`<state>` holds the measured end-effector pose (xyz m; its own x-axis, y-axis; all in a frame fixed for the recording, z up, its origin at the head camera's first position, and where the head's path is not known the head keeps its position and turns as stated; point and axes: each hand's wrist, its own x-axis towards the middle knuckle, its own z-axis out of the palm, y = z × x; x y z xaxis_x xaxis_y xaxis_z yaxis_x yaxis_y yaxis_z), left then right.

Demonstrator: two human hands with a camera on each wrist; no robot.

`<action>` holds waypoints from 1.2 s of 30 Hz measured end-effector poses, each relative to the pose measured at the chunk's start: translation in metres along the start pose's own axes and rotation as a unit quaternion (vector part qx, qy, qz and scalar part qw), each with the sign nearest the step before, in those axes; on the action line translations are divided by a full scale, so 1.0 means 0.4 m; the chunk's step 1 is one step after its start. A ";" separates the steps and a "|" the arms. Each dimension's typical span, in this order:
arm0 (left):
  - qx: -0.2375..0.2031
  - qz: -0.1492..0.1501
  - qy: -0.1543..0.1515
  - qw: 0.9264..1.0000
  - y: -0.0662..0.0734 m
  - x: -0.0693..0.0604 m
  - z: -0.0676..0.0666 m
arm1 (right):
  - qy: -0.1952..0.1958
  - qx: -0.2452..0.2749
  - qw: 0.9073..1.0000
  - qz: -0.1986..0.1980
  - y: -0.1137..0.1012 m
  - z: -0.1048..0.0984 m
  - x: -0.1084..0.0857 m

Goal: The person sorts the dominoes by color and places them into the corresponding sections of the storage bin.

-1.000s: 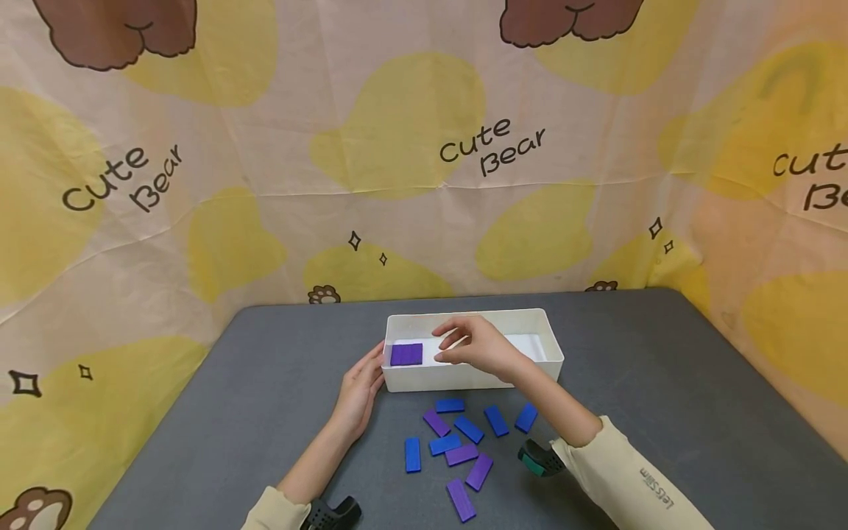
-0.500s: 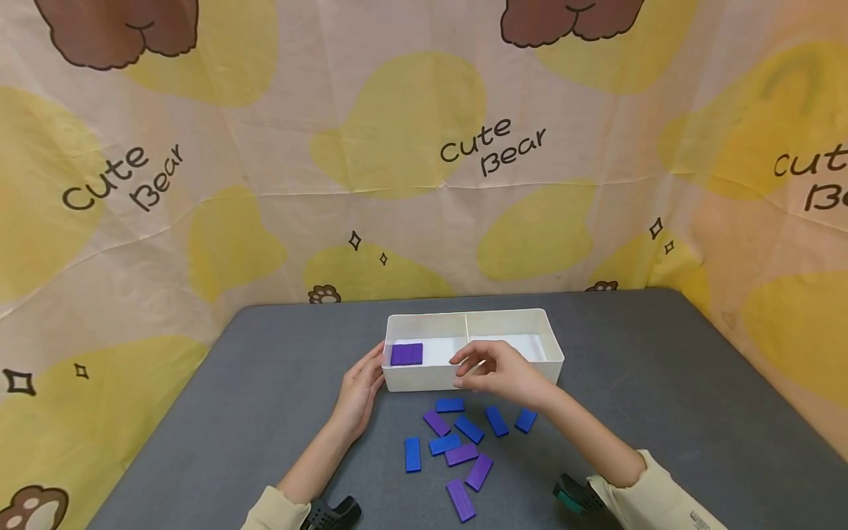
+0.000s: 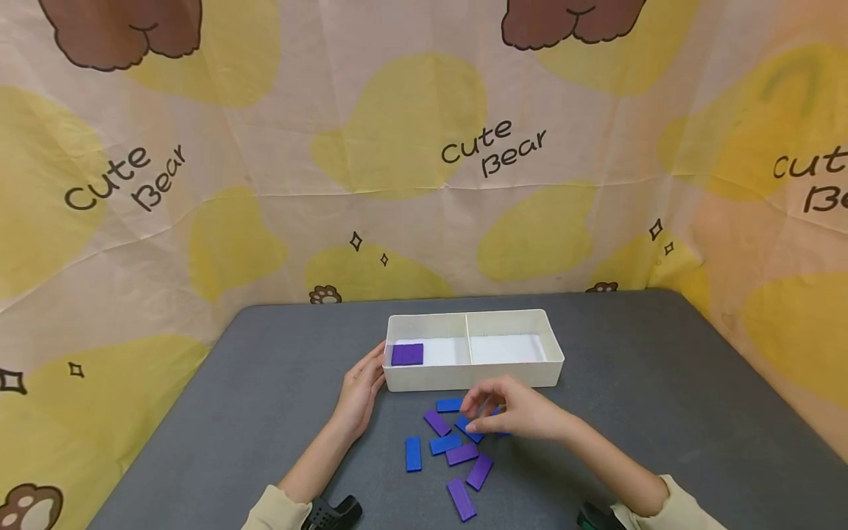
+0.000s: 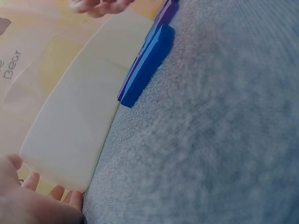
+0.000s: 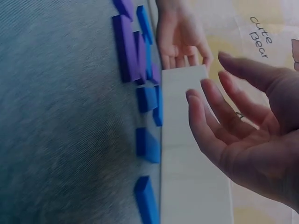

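Observation:
My left hand (image 3: pixel 360 394) touches the left end of a white two-compartment box (image 3: pixel 430 379), its fingers against the end wall in the left wrist view. Purple blocks (image 3: pixel 407 355) lie flat side by side in the left compartment. In front of the box my right hand (image 3: pixel 520 408) hovers over loose flat blocks, its fingers loosely bent with nothing between them in the right wrist view. It hides some blue blocks in the head view. Among the loose ones are a blue block (image 3: pixel 413 454), a purple block (image 3: pixel 461 500) and a blue block (image 5: pixel 146 199).
A grey table (image 3: pixel 265 412) bears the box and the scattered blocks. Behind it hangs a patterned cloth (image 3: pixel 411 147). A dark band (image 3: pixel 333 513) is on the left wrist.
My right hand has moved from over the box's left compartment toward me, down over the loose blocks. The left hand has stayed at the box end. The purple blocks in the box look unchanged.

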<state>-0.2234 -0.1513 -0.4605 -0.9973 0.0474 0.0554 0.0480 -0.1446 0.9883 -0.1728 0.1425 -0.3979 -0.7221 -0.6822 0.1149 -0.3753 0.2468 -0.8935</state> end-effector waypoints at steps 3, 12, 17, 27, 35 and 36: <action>0.005 0.000 0.002 1.000 -0.001 0.002 0.001 | -0.027 0.001 1.000 0.008 0.014 0.000 -0.013; 0.005 -0.001 0.002 1.000 0.001 0.002 0.003 | -0.078 0.014 0.997 0.022 0.064 0.000 -0.040; 0.005 -0.005 0.003 1.000 0.000 0.002 0.004 | -0.088 0.010 0.996 0.021 0.072 0.000 -0.048; 0.006 -0.004 0.002 1.000 0.007 -0.005 0.002 | -0.104 0.001 0.994 0.025 0.067 0.001 -0.048; 0.001 -0.008 0.006 1.000 0.009 -0.007 0.006 | -0.128 0.021 0.991 0.038 0.068 -0.002 -0.057; 0.001 -0.006 0.004 1.000 0.008 -0.008 0.006 | -0.135 0.024 0.990 0.037 0.067 -0.002 -0.058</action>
<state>-0.2200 -0.1496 -0.4574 -0.9983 0.0413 0.0417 0.0354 -0.1427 0.9891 -0.1668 0.1655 -0.4241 -0.5620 -0.8244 -0.0668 -0.2934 0.2742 -0.9158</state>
